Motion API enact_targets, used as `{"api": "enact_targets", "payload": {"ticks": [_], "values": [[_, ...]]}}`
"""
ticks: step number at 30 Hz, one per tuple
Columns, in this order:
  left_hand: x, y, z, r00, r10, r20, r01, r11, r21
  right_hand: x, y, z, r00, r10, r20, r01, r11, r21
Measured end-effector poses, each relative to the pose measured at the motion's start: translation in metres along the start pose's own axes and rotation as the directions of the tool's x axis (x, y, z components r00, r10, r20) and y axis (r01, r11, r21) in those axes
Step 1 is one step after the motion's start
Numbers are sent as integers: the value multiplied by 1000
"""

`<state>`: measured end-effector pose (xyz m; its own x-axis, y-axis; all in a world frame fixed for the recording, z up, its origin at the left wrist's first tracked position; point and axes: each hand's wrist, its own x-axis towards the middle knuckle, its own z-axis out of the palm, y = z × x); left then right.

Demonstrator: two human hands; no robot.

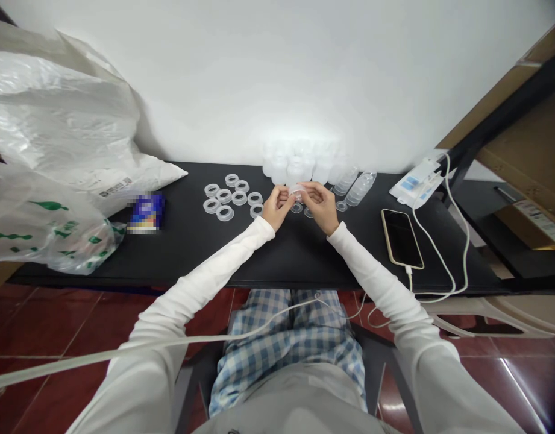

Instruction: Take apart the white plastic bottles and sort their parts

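Observation:
Between both hands, over the black table, is a translucent plastic ring (297, 189). My left hand (277, 207) pinches its left side, fingers curled. The thumb and fingers of my right hand (321, 206) close on its right side. Several similar rings (224, 195) lie loosely grouped to the left of my hands. Smaller clear discs or rings (296, 207) rest just below and between the hands, partly covered by them. Right behind the hands stand several whitish translucent bottles (298, 166), washed out by glare. Stacks of clear cups or lids (361, 188) lean to the right.
White plastic bags (64, 120) fill the left end of the black table (182, 253), with a blue packet (146, 212) beside them. A phone (402, 237) on a charging cable (464, 241) lies right, near a white-and-blue package (417, 182). Another white cable (205, 339) crosses above my lap.

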<state>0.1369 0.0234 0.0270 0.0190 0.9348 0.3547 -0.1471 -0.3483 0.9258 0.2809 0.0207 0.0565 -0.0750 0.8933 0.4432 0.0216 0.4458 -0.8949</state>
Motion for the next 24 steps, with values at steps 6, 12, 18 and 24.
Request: {"api": "enact_targets", "payload": {"ticks": [6,12,18,24], "values": [[1,1,-3,999,26,-40,-21,994,109,-5,7,9,999,28,-17,-28,999,25],[5,-2,-2,998,-28,-50,29,999,24,-8,9,17,997,30,-77,-27,999,40],[7,3,-4,998,-43,35,45,997,-58,-8,9,14,992,80,-93,-70,991,111],[9,-3,-6,999,-48,4,48,997,-55,-7,10,14,992,109,-62,-101,989,111]]}}
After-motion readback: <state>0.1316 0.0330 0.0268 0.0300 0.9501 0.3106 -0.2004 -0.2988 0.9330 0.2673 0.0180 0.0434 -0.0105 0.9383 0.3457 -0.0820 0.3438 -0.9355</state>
